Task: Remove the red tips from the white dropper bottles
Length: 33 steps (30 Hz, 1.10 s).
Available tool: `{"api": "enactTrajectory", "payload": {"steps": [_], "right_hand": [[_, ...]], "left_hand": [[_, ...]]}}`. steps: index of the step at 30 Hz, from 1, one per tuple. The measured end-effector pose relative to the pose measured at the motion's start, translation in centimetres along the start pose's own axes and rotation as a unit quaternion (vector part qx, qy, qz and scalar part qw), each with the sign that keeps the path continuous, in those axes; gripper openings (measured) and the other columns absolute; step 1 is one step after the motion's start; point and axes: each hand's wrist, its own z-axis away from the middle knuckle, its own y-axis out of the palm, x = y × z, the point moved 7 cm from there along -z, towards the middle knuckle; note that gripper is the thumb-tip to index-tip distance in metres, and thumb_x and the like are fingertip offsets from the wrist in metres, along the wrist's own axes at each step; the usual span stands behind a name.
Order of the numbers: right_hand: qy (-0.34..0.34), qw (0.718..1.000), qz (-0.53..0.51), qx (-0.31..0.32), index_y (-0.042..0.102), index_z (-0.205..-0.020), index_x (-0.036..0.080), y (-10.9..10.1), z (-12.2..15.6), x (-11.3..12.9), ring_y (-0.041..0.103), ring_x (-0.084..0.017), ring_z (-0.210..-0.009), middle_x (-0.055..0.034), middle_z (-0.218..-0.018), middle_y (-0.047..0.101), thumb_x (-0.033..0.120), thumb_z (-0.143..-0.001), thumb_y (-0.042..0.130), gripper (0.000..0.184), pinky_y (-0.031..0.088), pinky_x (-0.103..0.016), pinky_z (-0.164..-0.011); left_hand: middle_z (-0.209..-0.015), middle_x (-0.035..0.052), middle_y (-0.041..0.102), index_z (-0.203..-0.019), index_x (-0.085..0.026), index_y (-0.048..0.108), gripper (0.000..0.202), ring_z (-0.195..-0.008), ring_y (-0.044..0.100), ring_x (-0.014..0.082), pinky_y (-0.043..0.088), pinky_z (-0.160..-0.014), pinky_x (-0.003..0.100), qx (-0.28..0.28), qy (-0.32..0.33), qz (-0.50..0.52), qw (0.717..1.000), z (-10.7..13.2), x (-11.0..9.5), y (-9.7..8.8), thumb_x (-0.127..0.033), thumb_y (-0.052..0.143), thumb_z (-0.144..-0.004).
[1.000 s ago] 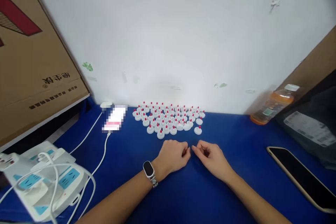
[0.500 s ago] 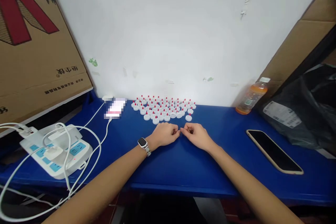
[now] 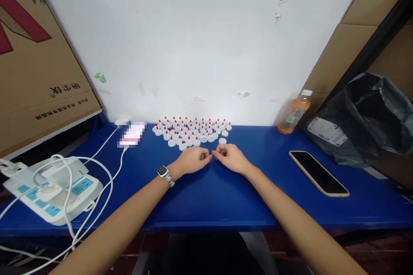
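Note:
Close together over the front of a blue table, my left hand (image 3: 193,160) and my right hand (image 3: 231,158) meet almost fingertip to fingertip. Both are closed in a pinch, thumb against the bent fingers. Whatever may lie between the fingertips is too small to make out. Just beyond the hands stands a spread of several small white round caps (image 3: 190,133), most with an upright red tip. One capped piece (image 3: 222,141) sits a little apart at the near right, just past my right hand. A watch (image 3: 163,172) with a metal band is on my left wrist.
To the left are a white power strip (image 3: 61,206) with looping cables and a pixelated phone (image 3: 132,133). At right are an orange drink bottle (image 3: 294,112), a dark phone (image 3: 318,172) and a grey plastic bag (image 3: 351,137). A cardboard box (image 3: 48,64) and white wall (image 3: 193,43) border the table.
The head view has turned slightly right, so everything sits further left in the picture. Both hands stay pinched near each other in front of the caps; the caps look unmoved.

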Motion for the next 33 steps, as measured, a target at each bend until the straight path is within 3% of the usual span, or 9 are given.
{"api": "enactTrajectory", "payload": {"steps": [12, 20, 33], "right_hand": [[-0.007, 1.0, -0.012, -0.021, 0.059, -0.068, 0.021, -0.3, 0.5, 0.0, 0.052, -0.012, -0.058, 0.0024, -0.062, 0.06, 0.041, -0.09, 0.057, 0.03, 0.034, -0.023, -0.057], [0.004, 1.0, -0.023, -0.021, 0.065, -0.074, 0.02, -0.2, 0.6, -0.1, 0.054, -0.013, -0.056, 0.0006, -0.061, 0.062, 0.039, -0.09, 0.055, 0.027, 0.036, -0.024, -0.056], [0.009, 0.998, -0.05, -0.027, 0.062, -0.07, 0.02, -0.3, 0.9, -0.1, 0.052, -0.013, -0.052, 0.0009, -0.057, 0.061, 0.043, -0.088, 0.056, 0.029, 0.036, -0.025, -0.053]], "left_hand": [[-0.065, -0.0008, 0.062, -0.07, -0.02, 0.054, 0.037, -0.056, 0.05, 0.0135, 0.029, -0.056, 0.028, 0.008, 0.024, -0.033, 0.999, 0.2, -0.9, -0.3, -0.044, 0.046, -0.097], [-0.063, 0.0026, 0.063, -0.079, -0.021, 0.06, 0.03, -0.056, 0.055, 0.0183, 0.029, -0.059, 0.03, 0.017, 0.128, -0.188, 0.974, -0.1, -1.8, 0.8, -0.038, 0.045, -0.098], [-0.064, -0.0003, 0.062, -0.072, -0.02, 0.055, 0.04, -0.056, 0.052, 0.0146, 0.027, -0.057, 0.028, -0.027, 0.047, -0.068, 0.996, 0.3, -0.4, 0.1, -0.047, 0.045, -0.099]]}}
